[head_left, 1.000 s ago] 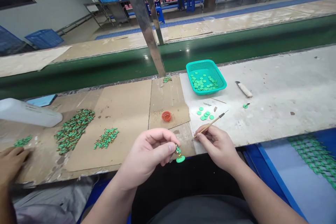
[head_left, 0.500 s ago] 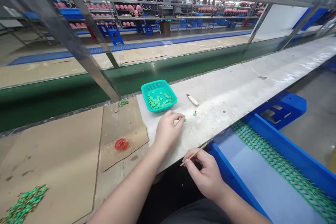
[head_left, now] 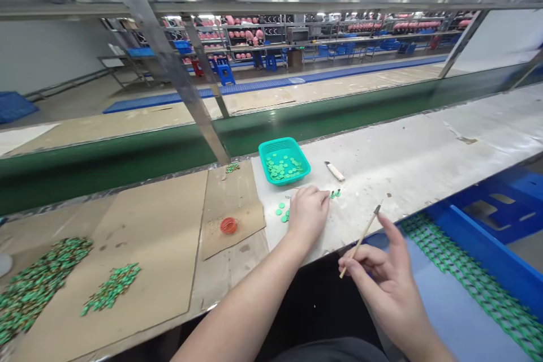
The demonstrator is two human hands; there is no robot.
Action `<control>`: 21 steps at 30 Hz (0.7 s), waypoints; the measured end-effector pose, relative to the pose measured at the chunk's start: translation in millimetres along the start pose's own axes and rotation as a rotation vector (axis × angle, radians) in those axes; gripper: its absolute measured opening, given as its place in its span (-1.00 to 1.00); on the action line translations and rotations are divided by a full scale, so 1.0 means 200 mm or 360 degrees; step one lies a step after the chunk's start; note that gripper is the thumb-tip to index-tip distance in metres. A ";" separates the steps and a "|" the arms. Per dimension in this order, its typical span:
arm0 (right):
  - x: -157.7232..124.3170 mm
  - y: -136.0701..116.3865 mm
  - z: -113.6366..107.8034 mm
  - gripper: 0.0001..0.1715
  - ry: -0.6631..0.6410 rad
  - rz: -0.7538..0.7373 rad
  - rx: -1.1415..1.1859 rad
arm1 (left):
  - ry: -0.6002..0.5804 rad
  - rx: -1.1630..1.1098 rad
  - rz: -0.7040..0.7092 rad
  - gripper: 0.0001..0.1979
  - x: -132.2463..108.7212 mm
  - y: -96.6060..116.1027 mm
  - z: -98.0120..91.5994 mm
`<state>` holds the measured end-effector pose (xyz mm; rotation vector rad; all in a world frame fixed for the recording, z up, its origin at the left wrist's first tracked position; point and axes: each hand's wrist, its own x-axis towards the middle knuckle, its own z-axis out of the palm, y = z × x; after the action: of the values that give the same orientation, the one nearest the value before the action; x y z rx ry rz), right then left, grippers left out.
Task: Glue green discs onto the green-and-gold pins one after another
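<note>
Over on the pale, scuffed worktop (head_left: 424, 175), just right of the teal basket (head_left: 280, 145), 2 tiny figurines (head_left: 338, 193) stand on flat green bases, and the left hand (head_left: 307, 215) is right at the nearer of them. Its fingers are bunched close, tips toward that piece, but it's too small for me to tell if they're pinching it or just beside it.

Right hand (head_left: 384, 274) is way clearer: thumb and fingertips pinch a skinny paintbrush (head_left: 360, 242) near the butt of its smooth, wood-coloured handle. The index finger sticks out beside the dark section, and the fine tip points up and away.

Some thin, coin-like green discs (head_left: 281, 205) lie by the left wrist, partly hidden, with loads more inside the basket, which is plastic with rounded corners. Beyond the figurines there's a white-wrapped tool (head_left: 335, 171) with a dark end.

Off to the left, a little round red cup (head_left: 228, 226) sits on stained brown cardboard (head_left: 165, 220), then a small heap (head_left: 111, 288) and a big heap (head_left: 46, 277) of knobbly green-and-brown pieces. Low on the right, a blue crate (head_left: 500, 257) holds rows of green items.
</note>
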<state>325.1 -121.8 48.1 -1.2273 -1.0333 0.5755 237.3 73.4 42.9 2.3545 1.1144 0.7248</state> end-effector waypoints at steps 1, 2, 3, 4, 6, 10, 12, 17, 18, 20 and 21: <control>0.01 -0.01 0.00 -0.06 -0.0025 -0.0049 0.0002 | 0.0005 -0.0026 0.0022 -0.81 -0.07 -0.01 -0.03; 0.01 -0.02 0.00 -0.05 -0.0050 -0.0101 -0.0017 | 0.0004 -0.0057 0.0047 -0.85 -0.15 -0.02 -0.07; 0.02 -0.02 -0.01 -0.10 -0.0087 -0.0158 -0.0061 | 0.0005 -0.0090 0.0071 -0.85 -0.24 -0.04 -0.11; 0.03 -0.03 -0.02 -0.20 -0.0127 -0.0213 -0.0129 | 0.0008 -0.0125 0.0093 -0.83 -0.34 -0.05 -0.16; 0.05 -0.03 -0.05 -0.44 -0.0220 -0.0304 -0.0300 | 0.0021 -0.0194 0.0119 -0.79 -0.54 -0.09 -0.28; 0.12 -0.02 -0.03 -0.66 -0.0298 -0.0334 -0.0458 | 0.0105 -0.0286 0.0052 -0.75 -0.81 -0.17 -0.50; 0.15 0.01 0.02 -0.92 -0.0158 -0.0341 -0.0462 | 0.0170 -0.0344 -0.0017 -0.77 -0.87 -0.22 -0.56; 0.26 0.12 0.24 -0.66 -0.0234 -0.0443 -0.0577 | 0.0266 -0.0406 -0.0073 -0.83 -0.95 -0.28 -0.62; 0.29 0.15 0.29 -0.66 -0.0303 -0.0454 -0.0602 | 0.0265 -0.0406 -0.0078 -0.84 -0.97 -0.29 -0.62; 0.34 0.20 0.37 -0.74 -0.0450 -0.0478 -0.0692 | 0.0252 -0.0407 -0.0088 -0.85 -1.01 -0.30 -0.62; 0.37 0.23 0.40 -0.79 -0.0512 -0.0488 -0.0744 | 0.0245 -0.0408 -0.0093 -0.85 -1.04 -0.31 -0.63</control>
<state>295.5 -9.0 28.8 -1.3657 -1.6617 0.3011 12.6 -36.3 47.0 2.0721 1.0771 0.9792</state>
